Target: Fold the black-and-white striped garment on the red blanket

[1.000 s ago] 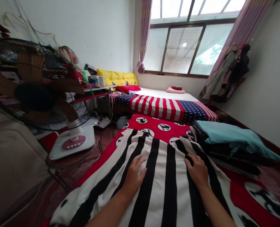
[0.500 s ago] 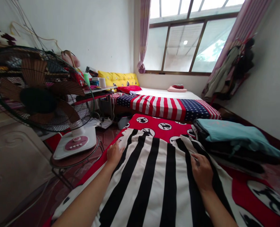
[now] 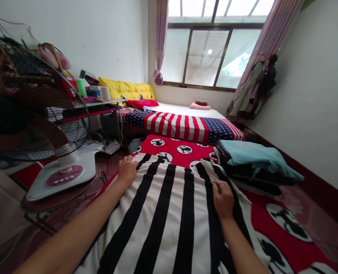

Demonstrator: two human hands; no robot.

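Note:
A black-and-white striped shirt (image 3: pixel 176 209) lies spread over a red cloth with white circles and black figures (image 3: pixel 171 144). My left hand (image 3: pixel 127 172) is at the shirt's upper left edge, its fingers closed on the fabric. On the right side of the shirt, my right hand (image 3: pixel 224 198) has curled fingers gripping the cloth, thumb side inward. Folds run down the shirt between both hands. Its lower end passes out of view at the bottom. Just beyond my right hand sits a pile of folded clothes with a light blue garment (image 3: pixel 257 156) on top.
A large fan (image 3: pixel 57 177) stands on a round stool at the left, beside a cluttered desk (image 3: pixel 108 102). Behind is a bed with a flag-patterned cover (image 3: pixel 171 127), a yellow cushion (image 3: pixel 128 90) and a red pillow (image 3: pixel 143 104). Clothes (image 3: pixel 251 89) hang by the window.
The view has turned right, so the fan and bed sit further left. My left hand has shifted slightly outward and up along the shirt's left edge; my right hand stays on its right side.

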